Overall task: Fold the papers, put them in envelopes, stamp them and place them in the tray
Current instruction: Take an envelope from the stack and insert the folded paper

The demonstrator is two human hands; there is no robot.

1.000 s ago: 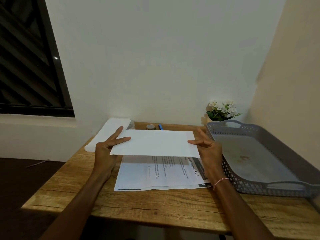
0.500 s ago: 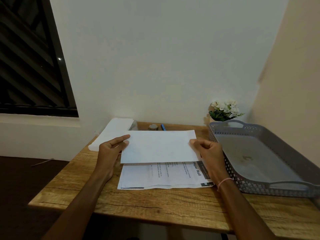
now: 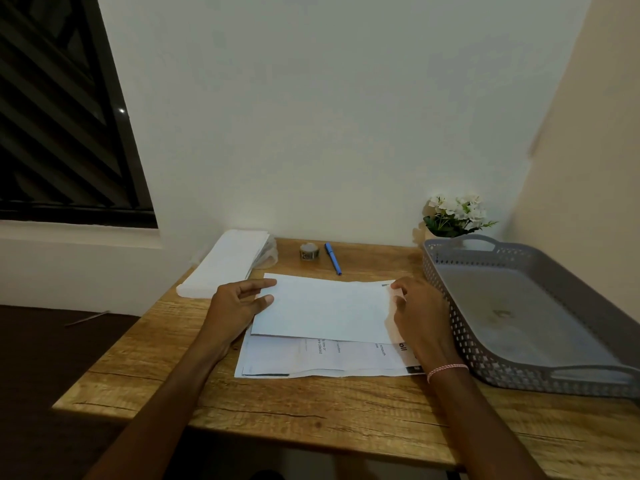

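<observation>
While pinched at both short ends, folded sheet (image 3: 322, 310): blank side up, lying across the far part of a stack of printed papers (image 3: 329, 358), with a sliver of print at its far right corner.

Left hand (image 3: 235, 306): clamped on the sheet's left edge, thumb on top, index finger stretched along the far corner.

Right hand (image 3: 420, 313): fingers curled over the sheet's right edge and gripping it; pink-and-white bracelet (image 3: 446, 368) at the wrist.

Printed papers: flat on the wooden counter (image 3: 311, 410), near edges jutting out past the sheet toward the person.

Grey perforated tray (image 3: 450, 306): just right of the papers, close beside the right hand, with a faint mark on its floor.

Pile of white envelopes (image 3: 225, 263): at the far left edge of the counter.

Small grey roll (image 3: 309, 251) and blue pen (image 3: 333, 258): side by side behind the sheet, apart from it.

Pot of white flowers (image 3: 455, 216): against the wall, behind the tray's far handle.

Dark window (image 3: 52, 116): upper left.
</observation>
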